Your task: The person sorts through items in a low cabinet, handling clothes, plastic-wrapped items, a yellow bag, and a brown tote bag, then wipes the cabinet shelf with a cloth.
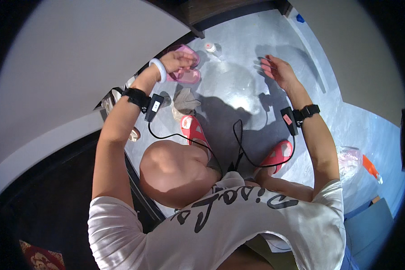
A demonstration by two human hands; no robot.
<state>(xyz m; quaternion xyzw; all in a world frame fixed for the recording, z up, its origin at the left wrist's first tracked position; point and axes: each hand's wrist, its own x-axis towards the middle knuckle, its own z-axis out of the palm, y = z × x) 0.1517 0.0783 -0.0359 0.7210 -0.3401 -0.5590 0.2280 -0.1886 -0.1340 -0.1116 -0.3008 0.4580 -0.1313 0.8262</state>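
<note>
My left hand, with a white bangle on its wrist, hangs above a pair of pink slippers. Its fingers are loosely stretched, and nothing shows in them. Just right of it, apart from the fingertips, a small white bottle with a reddish spot stands on the grey floor. My right hand is held over the floor further right, open with fingers spread and nothing in it. Both forearms carry a black strap with a small black device; dark cables run from these toward my lap.
A crumpled beige bag lies near my left foot. Red slippers are on my feet. Pale panels rise on both sides. Clear plastic wrapping and an orange object lie at the right. A dark wooden edge crosses the far end.
</note>
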